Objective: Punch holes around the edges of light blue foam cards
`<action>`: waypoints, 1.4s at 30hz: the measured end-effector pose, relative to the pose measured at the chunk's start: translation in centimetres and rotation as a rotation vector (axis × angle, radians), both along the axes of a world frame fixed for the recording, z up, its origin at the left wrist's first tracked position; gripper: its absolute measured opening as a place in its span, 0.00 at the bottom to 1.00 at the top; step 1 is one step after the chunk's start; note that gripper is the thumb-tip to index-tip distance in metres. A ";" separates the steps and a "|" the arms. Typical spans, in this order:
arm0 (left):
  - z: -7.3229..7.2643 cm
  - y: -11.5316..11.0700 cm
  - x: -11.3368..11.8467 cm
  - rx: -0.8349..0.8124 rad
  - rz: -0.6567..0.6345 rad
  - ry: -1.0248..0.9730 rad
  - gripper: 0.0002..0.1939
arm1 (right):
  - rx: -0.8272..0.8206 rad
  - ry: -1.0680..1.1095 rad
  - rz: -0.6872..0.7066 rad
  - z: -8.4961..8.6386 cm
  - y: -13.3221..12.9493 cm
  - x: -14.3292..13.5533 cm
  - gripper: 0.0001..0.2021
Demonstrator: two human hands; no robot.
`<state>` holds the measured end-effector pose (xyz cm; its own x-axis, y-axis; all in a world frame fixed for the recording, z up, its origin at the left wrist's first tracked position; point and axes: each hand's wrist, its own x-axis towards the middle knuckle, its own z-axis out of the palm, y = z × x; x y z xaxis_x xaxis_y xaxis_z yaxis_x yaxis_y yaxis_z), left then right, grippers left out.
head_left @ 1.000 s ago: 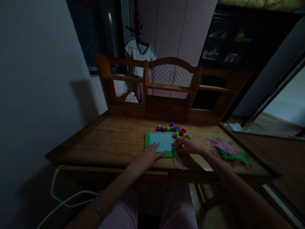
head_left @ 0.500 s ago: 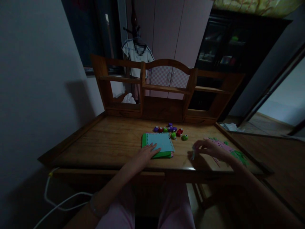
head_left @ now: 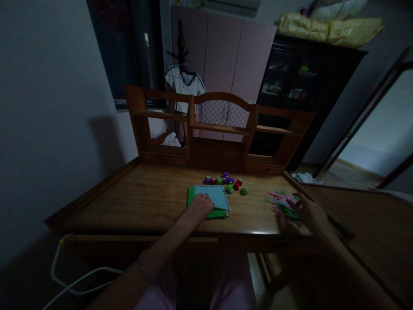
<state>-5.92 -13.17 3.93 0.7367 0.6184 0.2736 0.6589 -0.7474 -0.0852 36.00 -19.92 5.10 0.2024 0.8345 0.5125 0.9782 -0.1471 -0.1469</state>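
One hand, the left hand (head_left: 200, 206), lies palm-down on a pale blue sheet (head_left: 220, 198) with dark punched marks along its edges; its fingers are loosely bent and no grasped thing shows. Beneath it is green sheeting (head_left: 191, 199), showing on the left and along the near side. Well apart to the right, the right hand (head_left: 310, 212) reaches over a heap of pink and green scraps (head_left: 284, 209), thumb and fingers at its right part; whether they pinch a piece cannot be told. A pale blue strip (head_left: 275, 201) lies at the heap's left end, its long axis running roughly sideways, toward the right hand, which is much the nearer of the two. Beyond and between the hands sit small purple, red and green punch-like pieces (head_left: 229, 188), nearer the left hand.

All this is on a wooden counter (head_left: 155, 189), whose open shelf unit (head_left: 221, 127) rises beyond both hands. The room is dim: farther off, a shirt (head_left: 182, 86) hangs ahead of the left hand, pink wardrobe doors (head_left: 222, 56) stand beside it, and a dark glazed cabinet (head_left: 309, 86) is beyond the right hand.
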 end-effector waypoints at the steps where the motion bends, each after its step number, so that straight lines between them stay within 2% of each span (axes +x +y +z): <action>1: -0.1 0.1 -0.4 -0.012 0.017 -0.029 0.10 | -0.004 -0.012 0.065 0.1 0.1 -1.5 0.19; 4: -0.7 0.6 -2.7 -0.058 0.085 -0.216 0.13 | 0.050 -0.023 0.353 0.2 0.4 -7.3 0.21; 6: -1.1 1.0 -4.6 -0.120 0.076 -0.357 0.15 | 0.037 -0.017 0.602 0.2 0.7 -11.6 0.24; 7: -1.3 1.3 -5.6 -0.159 0.025 -0.408 0.16 | 0.016 -0.007 0.701 0.1 0.9 -13.6 0.25; 9: -1.3 1.7 -7.2 -0.197 -0.104 -0.474 0.16 | 0.040 0.031 0.798 -0.2 1.7 -17.1 0.27; 11: -1.2 2.3 -8.4 -0.202 -0.181 -0.501 0.16 | 0.067 0.023 0.866 -0.6 3.0 -19.6 0.25; 14: -1.1 3.3 -9.7 -0.162 -0.181 -0.522 0.16 | 0.094 -0.045 0.978 -1.0 4.9 -21.9 0.15; 20: -2.2 4.9 -10.9 -0.040 -0.124 -0.549 0.16 | 0.099 -0.085 1.024 -0.6 6.1 -24.2 0.10; 24: -3.3 4.2 -10.4 -0.093 -0.041 -0.604 0.16 | 0.010 0.116 1.013 -1.4 6.1 -24.2 0.09; 27: -3.6 3.2 -9.6 -0.139 0.044 -0.606 0.20 | -0.037 0.258 0.995 -2.2 6.4 -23.4 0.08; 30: -3.4 2.2 -8.9 -0.137 0.095 -0.625 0.24 | 0.043 0.344 0.876 -1.8 6.7 -22.7 0.08; 33: -2.5 1.4 -8.5 -0.094 0.157 -0.698 0.26 | 0.220 0.380 0.685 0.3 6.4 -22.3 0.08; 36: -1.6 1.0 -8.4 -0.048 0.210 -0.766 0.26 | 0.348 0.264 0.613 3.0 5.6 -22.2 0.09; 38: -1.2 0.7 -8.3 -0.005 0.242 -0.806 0.25 | 0.358 0.086 0.680 4.1 5.0 -22.4 0.11; 40: -1.0 0.5 -8.3 0.033 0.259 -0.819 0.25 | 0.295 -0.118 0.783 4.0 4.7 -23.1 0.14; 42: -1.1 0.1 -8.2 0.043 0.247 -0.789 0.28 | 0.181 -0.287 0.856 2.9 4.7 -24.1 0.14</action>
<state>-14.07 -13.07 2.87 0.1627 0.7141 0.6808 0.6819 -0.5801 0.4455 11.93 -15.19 7.97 -0.6021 0.5433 0.5850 0.7453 0.6452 0.1679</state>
